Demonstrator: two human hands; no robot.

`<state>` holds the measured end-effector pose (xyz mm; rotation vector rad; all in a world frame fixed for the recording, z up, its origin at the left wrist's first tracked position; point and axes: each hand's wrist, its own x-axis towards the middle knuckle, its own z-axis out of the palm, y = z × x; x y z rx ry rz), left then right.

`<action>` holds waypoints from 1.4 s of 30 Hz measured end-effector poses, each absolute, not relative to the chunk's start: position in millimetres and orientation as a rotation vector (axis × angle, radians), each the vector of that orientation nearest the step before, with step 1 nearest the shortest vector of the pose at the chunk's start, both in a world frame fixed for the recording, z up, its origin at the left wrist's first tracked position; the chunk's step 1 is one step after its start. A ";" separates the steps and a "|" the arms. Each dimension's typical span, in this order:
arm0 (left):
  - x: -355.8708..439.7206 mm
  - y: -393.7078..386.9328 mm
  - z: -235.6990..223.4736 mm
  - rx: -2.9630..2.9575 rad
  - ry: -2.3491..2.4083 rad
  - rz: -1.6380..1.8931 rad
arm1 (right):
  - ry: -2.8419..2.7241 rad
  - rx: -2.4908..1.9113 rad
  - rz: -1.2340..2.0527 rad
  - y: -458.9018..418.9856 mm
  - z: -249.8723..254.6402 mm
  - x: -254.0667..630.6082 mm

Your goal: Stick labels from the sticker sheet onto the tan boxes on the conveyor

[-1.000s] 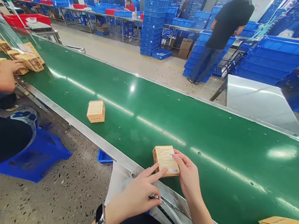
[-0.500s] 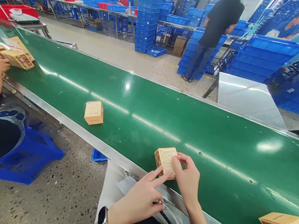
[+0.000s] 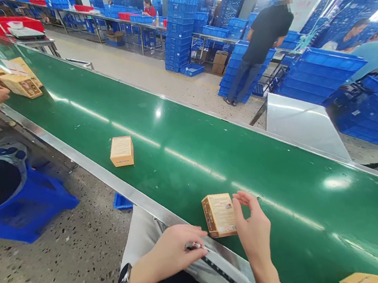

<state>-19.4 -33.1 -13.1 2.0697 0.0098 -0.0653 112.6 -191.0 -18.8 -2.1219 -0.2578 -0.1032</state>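
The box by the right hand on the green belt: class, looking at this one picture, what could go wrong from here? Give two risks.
1. The box stands on edge near the belt's near rim; the right hand is beside it with open fingers, so a nudge could tip it or push it off.
2. The left hand rests on the metal rim, holding a small item; it might catch there or drop the item.

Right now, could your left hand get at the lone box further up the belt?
Probably not without leaning: the left hand rests at the belt's near edge, and the lone box lies well up the green belt, though nothing blocks it.
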 end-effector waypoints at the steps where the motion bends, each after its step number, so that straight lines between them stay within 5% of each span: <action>1: -19.6 -30.6 -10.5 2.020 0.142 -0.072 | -0.349 -2.107 -0.077 -193.3 -14.2 108.8; 8: -18.0 -15.2 3.5 1.734 0.425 -0.055 | -1.007 -1.839 0.229 -183.6 -5.9 79.5; 35: -21.5 -4.7 5.1 1.634 0.452 0.029 | -1.388 -1.806 -0.315 -160.1 -17.5 82.9; 42: -24.0 0.1 3.4 1.599 0.514 0.072 | -1.148 -1.714 0.105 -165.5 -13.4 97.1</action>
